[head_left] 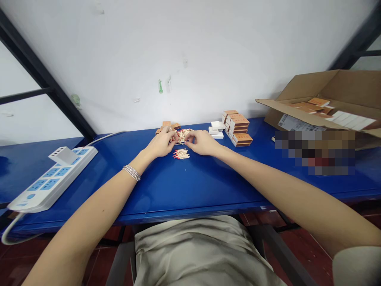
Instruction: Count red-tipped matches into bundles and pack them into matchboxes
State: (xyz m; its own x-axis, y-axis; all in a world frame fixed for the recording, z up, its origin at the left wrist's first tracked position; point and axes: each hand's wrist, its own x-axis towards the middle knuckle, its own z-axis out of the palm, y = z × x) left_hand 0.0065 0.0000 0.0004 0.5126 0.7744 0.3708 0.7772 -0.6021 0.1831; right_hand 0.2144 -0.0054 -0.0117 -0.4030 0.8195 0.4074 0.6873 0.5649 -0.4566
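Observation:
My left hand (163, 142), with a braided bracelet at the wrist, curls its fingers around several matches at the pile's left side. Opposite it, my right hand (201, 143) has its thumb and index finger pinched together on matches at the pile's right edge; how many is too small to tell. Between both hands lies a heap of loose red-tipped matches (182, 135), partly hidden by the fingers. A smaller bunch of matches (181, 154) rests on the blue table (175, 186) just in front of them.
Orange matchboxes (166, 123) sit behind my left hand. White inner trays (216, 129) and stacked matchboxes (239, 126) stand to the right. Farther right is an open cardboard box (285, 104) holding more matchboxes. A white power strip (56, 178) with a cable lies left.

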